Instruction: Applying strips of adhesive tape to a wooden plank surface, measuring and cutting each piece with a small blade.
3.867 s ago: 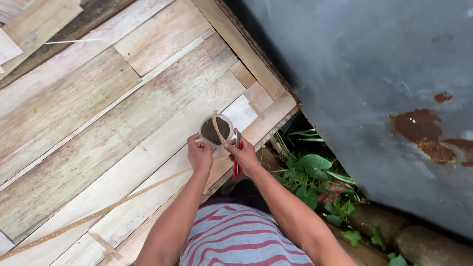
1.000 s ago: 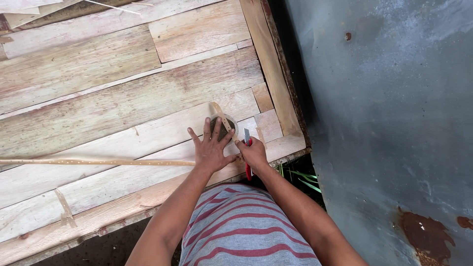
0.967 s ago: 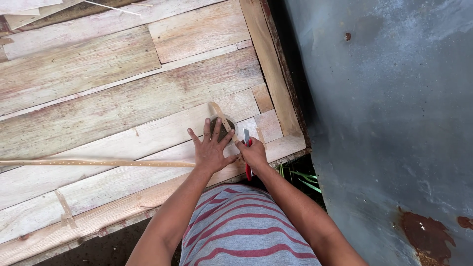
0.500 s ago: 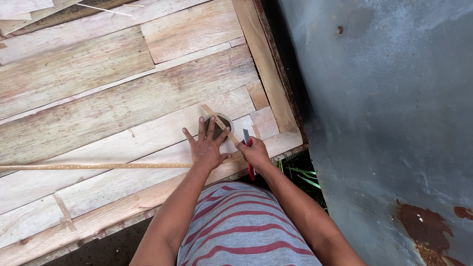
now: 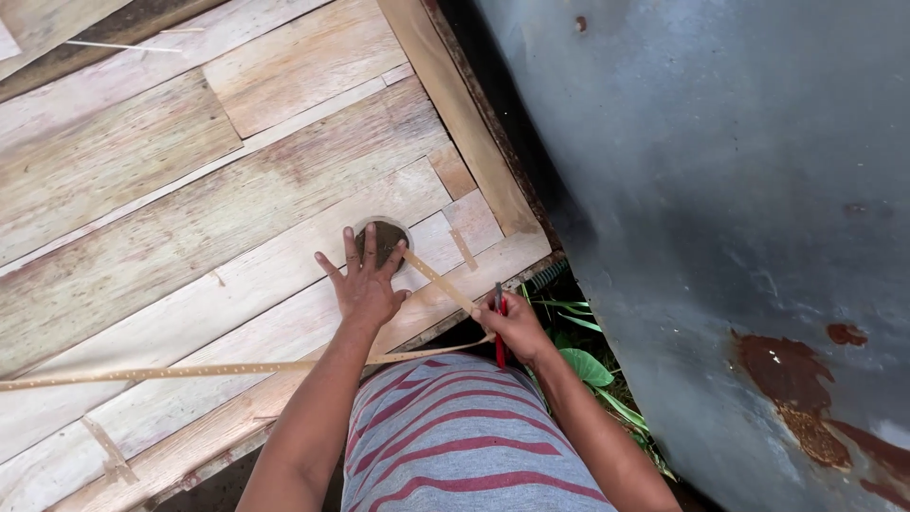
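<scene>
My left hand [image 5: 362, 281] lies flat with fingers spread, its fingertips over a small round clear cup [image 5: 382, 236] of dark material on the plank platform [image 5: 190, 218]. A long thin perforated tan strip [image 5: 190, 370] runs from the far left, bends near my body and comes back up to the cup. My right hand [image 5: 512, 327] sits off the platform's near edge, closed on that strip and on a red-handled cutter [image 5: 500, 322] with its blade pointing up.
A large grey metal sheet [image 5: 739, 190] with rust patches fills the right side. Green leaves [image 5: 588, 365] grow below the platform's corner. Short strip offcuts [image 5: 104, 446] lie on the planks at lower left. My striped shirt fills the bottom centre.
My right hand has pulled back from beside the cup to beyond the platform edge, drawing the strip out taut. My left hand stays spread over the cup. The view shifted right.
</scene>
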